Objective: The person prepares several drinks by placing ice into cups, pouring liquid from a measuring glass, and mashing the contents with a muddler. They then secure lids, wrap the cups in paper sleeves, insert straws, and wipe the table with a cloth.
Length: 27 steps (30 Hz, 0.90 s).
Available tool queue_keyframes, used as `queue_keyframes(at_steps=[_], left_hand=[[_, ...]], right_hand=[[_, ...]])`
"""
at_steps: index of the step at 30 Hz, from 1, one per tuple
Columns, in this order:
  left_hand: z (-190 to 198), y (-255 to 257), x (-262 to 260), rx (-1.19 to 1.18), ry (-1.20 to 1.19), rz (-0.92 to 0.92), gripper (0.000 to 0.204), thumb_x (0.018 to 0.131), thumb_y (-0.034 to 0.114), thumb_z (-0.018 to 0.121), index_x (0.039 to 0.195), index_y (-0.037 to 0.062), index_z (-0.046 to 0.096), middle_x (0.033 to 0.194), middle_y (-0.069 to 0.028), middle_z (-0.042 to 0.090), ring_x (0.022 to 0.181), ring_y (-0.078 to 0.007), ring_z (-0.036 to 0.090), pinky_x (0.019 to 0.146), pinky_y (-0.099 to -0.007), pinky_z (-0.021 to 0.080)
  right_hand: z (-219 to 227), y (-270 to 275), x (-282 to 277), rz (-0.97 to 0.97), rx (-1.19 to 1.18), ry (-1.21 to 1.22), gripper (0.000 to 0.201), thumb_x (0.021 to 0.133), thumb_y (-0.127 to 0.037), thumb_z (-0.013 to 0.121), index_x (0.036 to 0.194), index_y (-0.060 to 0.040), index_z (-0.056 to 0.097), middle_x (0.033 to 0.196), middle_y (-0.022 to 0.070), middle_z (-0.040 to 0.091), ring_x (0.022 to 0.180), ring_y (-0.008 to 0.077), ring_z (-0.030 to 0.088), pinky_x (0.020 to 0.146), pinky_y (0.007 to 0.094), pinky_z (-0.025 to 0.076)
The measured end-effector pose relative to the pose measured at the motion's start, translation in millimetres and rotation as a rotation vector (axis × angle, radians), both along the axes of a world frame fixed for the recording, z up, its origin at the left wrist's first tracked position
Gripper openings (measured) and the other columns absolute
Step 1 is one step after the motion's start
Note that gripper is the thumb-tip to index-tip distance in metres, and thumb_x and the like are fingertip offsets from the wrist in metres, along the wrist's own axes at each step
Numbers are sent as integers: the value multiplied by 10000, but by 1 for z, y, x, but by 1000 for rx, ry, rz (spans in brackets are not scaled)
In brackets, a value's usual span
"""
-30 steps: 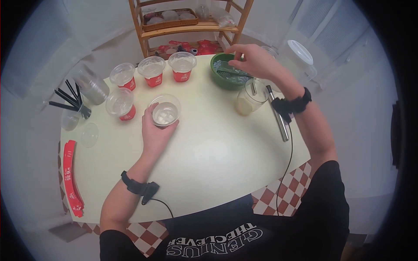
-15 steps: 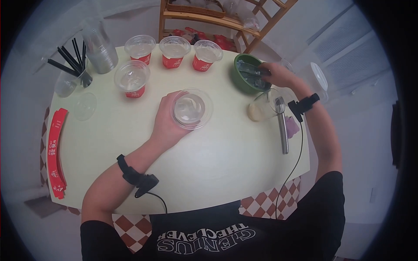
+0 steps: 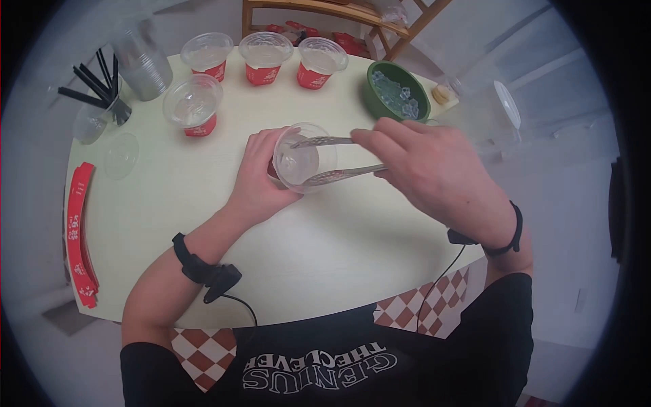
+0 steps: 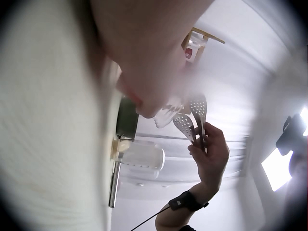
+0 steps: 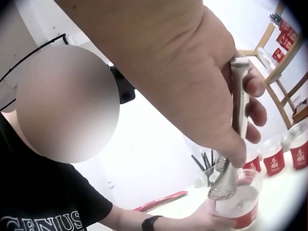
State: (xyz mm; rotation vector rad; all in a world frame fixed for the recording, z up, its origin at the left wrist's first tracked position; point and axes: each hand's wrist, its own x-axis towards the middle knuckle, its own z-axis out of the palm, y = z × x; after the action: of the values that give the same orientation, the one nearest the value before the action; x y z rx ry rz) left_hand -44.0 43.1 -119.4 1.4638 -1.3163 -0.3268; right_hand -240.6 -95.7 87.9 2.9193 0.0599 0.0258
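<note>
A person in a black T-shirt [image 3: 305,336] works at a pale tabletop [image 3: 305,264], the left hand [image 3: 254,183] gripping a clear plastic cup [image 3: 299,164] banded in red. The right hand [image 3: 437,169] pinches metal tongs [image 3: 342,174], their perforated ends spread apart at the cup's mouth; whether they carry anything is unclear. Half a second earlier, that hand was reaching into the green bowl [image 3: 371,102]; now it is at the cup, well apart from the bowl, where clear, ice-like pieces [image 3: 390,88] remain. To the left lie red paper strips [image 3: 79,237] and, farther back, a clear lid [image 3: 123,157]. Beyond the lid, black straws [image 3: 93,80] lean in a holder near stacked clear cups [image 3: 144,68]. Four red-banded cups [image 3: 262,71] stand upright behind the held one, with a wooden shelf [image 3: 325,9] past the table's far edge.
</note>
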Motion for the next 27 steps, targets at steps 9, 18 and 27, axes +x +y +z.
queue_keyframes(at_steps=[9, 18, 27], left_hand=[[5, -2, -5, 4, -130, -24, 881, 669, 74, 865, 1501, 90, 576, 1348, -89, 611, 1235, -306, 540, 1034, -416, 505], [4, 1, -4, 122, -90, -37, 989, 678, 120, 1003, 1542, 43, 528, 1443, -90, 570, 1361, -258, 552, 1168, -410, 469], [6, -1, -8, 47, -69, -32, 862, 670, 114, 945, 1456, 61, 592, 1357, -104, 617, 1277, -312, 548, 1092, -430, 479]], right_hand=[[-67, 7, 21, -21, -17, -19, 239, 799, -70, 752, 1003, -20, 638, 930, 86, 653, 785, 241, 729, 610, 377, 574], [-78, 5, 15, -69, 39, -40, 217, 797, -58, 756, 976, 15, 657, 892, 118, 660, 742, 271, 737, 600, 382, 577], [-93, 9, 22, -122, 152, 35, 189, 816, -65, 751, 973, 17, 686, 869, 146, 707, 740, 297, 757, 604, 409, 589]])
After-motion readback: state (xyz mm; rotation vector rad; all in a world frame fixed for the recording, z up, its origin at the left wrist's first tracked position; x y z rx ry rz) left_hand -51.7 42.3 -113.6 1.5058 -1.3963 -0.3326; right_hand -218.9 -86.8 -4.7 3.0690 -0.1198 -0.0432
